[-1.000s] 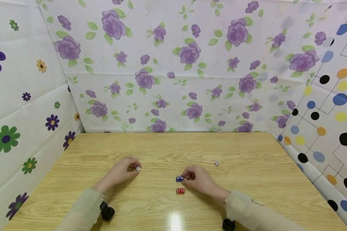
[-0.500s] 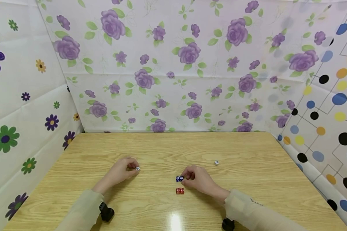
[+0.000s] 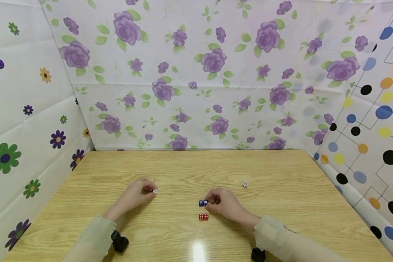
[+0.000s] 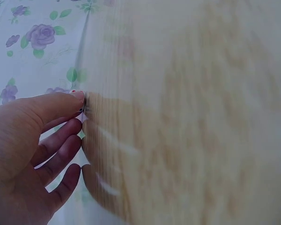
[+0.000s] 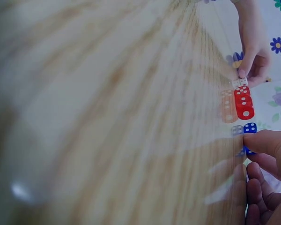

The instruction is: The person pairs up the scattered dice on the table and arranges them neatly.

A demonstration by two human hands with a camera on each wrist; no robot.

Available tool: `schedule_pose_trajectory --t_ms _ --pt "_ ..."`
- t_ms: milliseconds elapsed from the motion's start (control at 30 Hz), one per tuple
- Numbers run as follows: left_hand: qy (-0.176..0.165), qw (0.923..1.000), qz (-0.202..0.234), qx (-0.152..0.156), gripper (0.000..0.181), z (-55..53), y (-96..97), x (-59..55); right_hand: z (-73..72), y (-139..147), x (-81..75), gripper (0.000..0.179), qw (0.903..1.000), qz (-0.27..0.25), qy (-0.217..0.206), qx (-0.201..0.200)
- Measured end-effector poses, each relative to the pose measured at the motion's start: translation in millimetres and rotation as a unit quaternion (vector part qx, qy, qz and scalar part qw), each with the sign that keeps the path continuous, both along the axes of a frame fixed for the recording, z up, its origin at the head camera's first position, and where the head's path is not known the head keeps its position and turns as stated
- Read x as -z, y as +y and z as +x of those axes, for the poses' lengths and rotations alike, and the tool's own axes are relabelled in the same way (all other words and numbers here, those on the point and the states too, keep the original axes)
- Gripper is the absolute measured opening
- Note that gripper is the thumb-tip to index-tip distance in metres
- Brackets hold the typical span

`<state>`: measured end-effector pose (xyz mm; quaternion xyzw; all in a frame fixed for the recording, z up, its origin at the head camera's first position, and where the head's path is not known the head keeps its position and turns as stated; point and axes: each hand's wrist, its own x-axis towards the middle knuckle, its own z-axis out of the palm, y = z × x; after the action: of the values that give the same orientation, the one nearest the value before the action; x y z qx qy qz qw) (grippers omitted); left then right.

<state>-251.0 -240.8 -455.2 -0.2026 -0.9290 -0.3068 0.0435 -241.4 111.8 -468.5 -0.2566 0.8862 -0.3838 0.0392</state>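
Observation:
My left hand (image 3: 138, 193) pinches a white die (image 3: 155, 191) between thumb and fingertips, low over the left half of the table. In the left wrist view only a sliver of that die shows past the thumb. Right of centre, my right hand (image 3: 225, 204) pinches a blue die (image 3: 205, 202). A second blue die (image 3: 201, 203) stands against it on its left. Nearer to me, two red dice (image 3: 203, 217) sit side by side. The right wrist view shows the blue die (image 5: 250, 127) under my thumb, with the red dice (image 5: 244, 103) beyond.
Another white die (image 3: 245, 185) lies farther back on the wooden table (image 3: 196, 163), right of my right hand. Flower-printed sheeting (image 3: 196, 109) rises along the far edge, and patterned sheets stand at both sides. Each wrist carries a black camera (image 3: 119, 242).

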Motion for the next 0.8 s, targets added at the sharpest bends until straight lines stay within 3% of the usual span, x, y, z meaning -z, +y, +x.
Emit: schedule_pose_trajectory --t_ms 267,533,800 --pt "-0.004 0.9997 -0.012 -0.022 0.006 0.7 1.4 -0.8 -0.1 0 0.8 0.010 1.0000 0.001 -0.001 0.000" --pt "0.006 0.9993 -0.032 -0.015 0.006 -2.3 7.3 -2.0 -0.1 0 0.6 0.011 1.0000 -0.003 0.000 0.000" --pt "-0.007 0.9995 -0.027 -0.012 0.005 -3.5 18.9 -2.9 -0.8 0 1.7 0.011 1.0000 0.001 0.006 0.004"
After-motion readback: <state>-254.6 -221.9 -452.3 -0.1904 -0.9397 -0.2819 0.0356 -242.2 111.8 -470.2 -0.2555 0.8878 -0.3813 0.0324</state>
